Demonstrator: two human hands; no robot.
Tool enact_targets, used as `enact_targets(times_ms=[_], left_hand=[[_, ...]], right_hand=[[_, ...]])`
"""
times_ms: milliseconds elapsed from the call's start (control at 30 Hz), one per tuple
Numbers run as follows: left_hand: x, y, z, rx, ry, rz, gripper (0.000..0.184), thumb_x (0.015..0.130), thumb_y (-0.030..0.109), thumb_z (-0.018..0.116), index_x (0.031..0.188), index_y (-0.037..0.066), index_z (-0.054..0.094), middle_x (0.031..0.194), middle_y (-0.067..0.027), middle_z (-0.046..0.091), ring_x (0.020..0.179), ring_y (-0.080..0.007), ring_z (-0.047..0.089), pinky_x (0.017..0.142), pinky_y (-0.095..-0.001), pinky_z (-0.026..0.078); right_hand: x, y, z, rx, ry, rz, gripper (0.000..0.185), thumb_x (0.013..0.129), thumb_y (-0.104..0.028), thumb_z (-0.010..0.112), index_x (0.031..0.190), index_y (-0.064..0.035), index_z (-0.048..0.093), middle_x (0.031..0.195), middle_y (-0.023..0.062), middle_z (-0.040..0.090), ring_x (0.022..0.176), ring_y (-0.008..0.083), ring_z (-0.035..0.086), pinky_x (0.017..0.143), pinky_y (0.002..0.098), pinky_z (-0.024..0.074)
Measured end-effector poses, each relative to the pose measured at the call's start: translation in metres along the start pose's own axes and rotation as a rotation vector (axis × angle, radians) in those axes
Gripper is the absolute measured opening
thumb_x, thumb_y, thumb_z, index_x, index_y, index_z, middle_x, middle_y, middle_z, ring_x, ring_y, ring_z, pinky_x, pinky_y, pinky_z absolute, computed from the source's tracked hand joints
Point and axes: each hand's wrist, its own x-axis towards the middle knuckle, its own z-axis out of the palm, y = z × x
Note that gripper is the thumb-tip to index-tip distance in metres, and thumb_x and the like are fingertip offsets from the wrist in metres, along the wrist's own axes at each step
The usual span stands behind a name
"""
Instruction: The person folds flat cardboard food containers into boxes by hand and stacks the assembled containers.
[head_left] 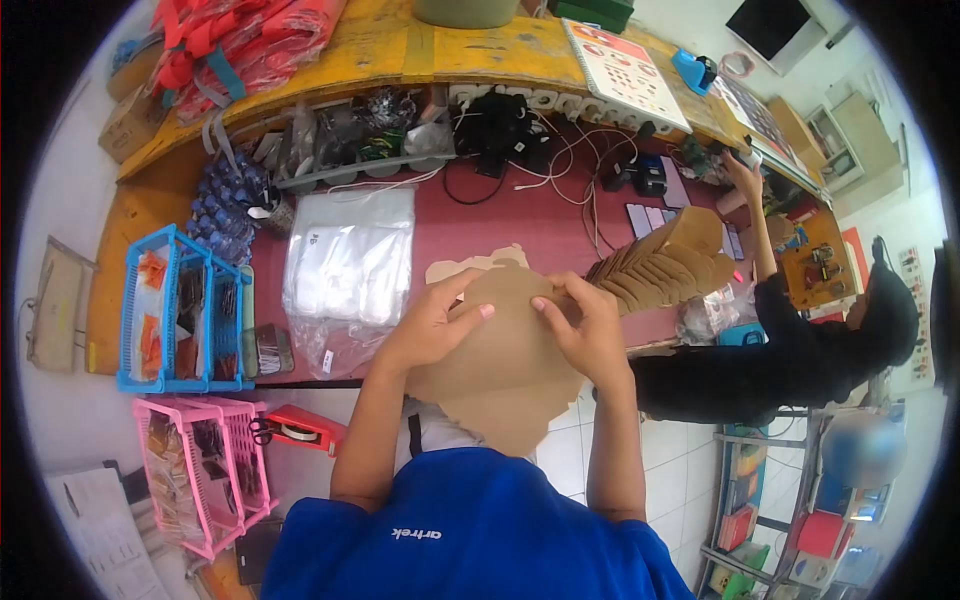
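Observation:
A brown die-cut cardboard sheet (500,365) with an uneven outline is in front of my chest, over the near edge of the table. My left hand (435,325) grips its upper left part, thumb on the face and the other fingers partly hidden at the edge. On the upper right part, my right hand (585,325) holds the same sheet with its thumb on the face. Just beyond the sheet, a lighter cardboard piece (455,268) shows. To the right of my right hand lies a fanned stack of cardboard pieces (665,262).
A pile of clear plastic bags (350,255) lies left on the red tabletop (520,215). Blue (180,310) and pink (205,470) baskets stand at far left, near a red tape dispenser (305,430). Cables run along the back. A person in black (740,370) reaches over the table at right.

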Motion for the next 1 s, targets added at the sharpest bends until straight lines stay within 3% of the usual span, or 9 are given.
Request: enact_targets(times_ms=[67, 167, 233, 267, 367, 700, 900, 967, 1000], left_hand=[[-0.002, -0.004, 0.004, -0.072, 0.073, 0.030, 0.042, 0.102, 0.009, 0.066, 0.142, 0.000, 0.057, 0.128, -0.0112, 0.069, 0.114, -0.0194, 0.065, 0.100, -0.0329, 0.051], [-0.010, -0.037, -0.002, -0.260, 0.258, -0.005, 0.048, 0.103, 0.009, 0.065, 0.149, 0.002, 0.051, 0.133, -0.0093, 0.066, 0.120, -0.0178, 0.064, 0.103, -0.0333, 0.050], [-0.015, -0.040, -0.004, -0.417, 0.312, -0.009, 0.049, 0.103, 0.008, 0.065, 0.150, 0.002, 0.050, 0.135, -0.0091, 0.065, 0.123, -0.0174, 0.062, 0.105, -0.0334, 0.050], [-0.016, -0.041, -0.003, -0.575, 0.367, -0.019, 0.050, 0.103, 0.007, 0.064, 0.150, 0.003, 0.049, 0.138, -0.0088, 0.064, 0.127, -0.0171, 0.061, 0.106, -0.0336, 0.049], [-0.016, -0.050, 0.008, -0.620, 0.399, 0.022, 0.050, 0.103, 0.005, 0.064, 0.150, 0.004, 0.049, 0.141, -0.0084, 0.062, 0.129, -0.0180, 0.060, 0.107, -0.0345, 0.049], [-0.028, -0.060, -0.003, -0.994, 0.149, -0.141, 0.051, 0.099, -0.002, 0.065, 0.148, 0.003, 0.054, 0.140, -0.0107, 0.065, 0.131, -0.0230, 0.062, 0.111, -0.0382, 0.049], [-0.011, -0.013, 0.022, -0.424, 0.393, 0.006, 0.044, 0.099, -0.002, 0.066, 0.142, -0.001, 0.057, 0.136, -0.0120, 0.066, 0.127, -0.0249, 0.064, 0.112, -0.0382, 0.048], [-0.011, -0.010, 0.025, 0.163, 0.929, 0.102, 0.043, 0.099, -0.001, 0.066, 0.141, -0.001, 0.054, 0.132, -0.0123, 0.065, 0.120, -0.0254, 0.066, 0.110, -0.0391, 0.048], [-0.017, -0.025, 0.024, -0.022, 0.944, 0.040, 0.043, 0.104, 0.010, 0.063, 0.144, 0.000, 0.049, 0.133, -0.0140, 0.060, 0.123, -0.0268, 0.063, 0.109, -0.0411, 0.048]], right_hand=[[-0.005, -0.006, -0.005, -0.112, 0.057, -0.028, 0.044, 0.089, -0.011, 0.082, 0.128, 0.0026, 0.066, 0.116, 0.0176, 0.072, 0.110, 0.0281, 0.070, 0.093, 0.0386, 0.0550], [-0.021, -0.013, -0.027, -0.498, 0.475, -0.255, 0.054, 0.088, -0.008, 0.081, 0.137, -0.0026, 0.061, 0.130, 0.0200, 0.067, 0.119, 0.0334, 0.067, 0.096, 0.0439, 0.0548], [-0.035, -0.005, -0.026, 0.161, 0.597, -0.061, 0.064, 0.089, -0.007, 0.081, 0.146, -0.0029, 0.053, 0.138, 0.0174, 0.061, 0.129, 0.0298, 0.062, 0.105, 0.0449, 0.0511], [-0.043, -0.005, -0.020, 0.498, 0.480, 0.055, 0.065, 0.090, -0.006, 0.081, 0.148, -0.0008, 0.052, 0.137, 0.0167, 0.062, 0.128, 0.0233, 0.060, 0.110, 0.0401, 0.0467], [-0.051, 0.027, 0.002, 0.539, 0.243, 0.134, 0.061, 0.094, -0.006, 0.077, 0.149, -0.0003, 0.051, 0.139, 0.0147, 0.062, 0.126, 0.0203, 0.061, 0.106, 0.0352, 0.0479], [-0.053, 0.025, 0.010, 0.749, 0.312, 0.079, 0.036, 0.103, -0.003, 0.064, 0.139, 0.0033, 0.061, 0.130, 0.0113, 0.069, 0.121, 0.0193, 0.063, 0.106, 0.0336, 0.0471], [-0.056, 0.039, -0.001, 0.193, 0.412, -0.280, 0.034, 0.101, 0.001, 0.064, 0.134, -0.0009, 0.067, 0.129, 0.0174, 0.069, 0.118, 0.0260, 0.067, 0.105, 0.0350, 0.0497], [-0.064, 0.026, -0.005, -0.068, 0.504, -0.430, 0.035, 0.096, 0.003, 0.068, 0.130, -0.0047, 0.071, 0.127, 0.0228, 0.069, 0.112, 0.0329, 0.071, 0.099, 0.0366, 0.0538], [-0.061, 0.012, 0.002, -0.141, 0.614, -0.439, 0.041, 0.083, 0.008, 0.067, 0.120, -0.0059, 0.079, 0.124, 0.0227, 0.070, 0.102, 0.0349, 0.074, 0.090, 0.0386, 0.0593]])
